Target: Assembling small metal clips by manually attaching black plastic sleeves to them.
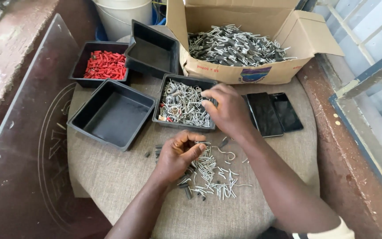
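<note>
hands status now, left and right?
Left hand: closed on a small grey part, over the loose pile.
Right hand: fingers pinched in the tray of metal parts.

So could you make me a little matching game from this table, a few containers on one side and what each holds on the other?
Containers:
1. Cardboard box
2. Far-left black tray
3. Big near black tray
4. Tray under the right hand

Contents:
A. red pieces
B. nothing
C. heap of grey metal-legged parts
D. loose small silver parts

Pairs: 1-C, 2-A, 3-B, 4-D
</note>
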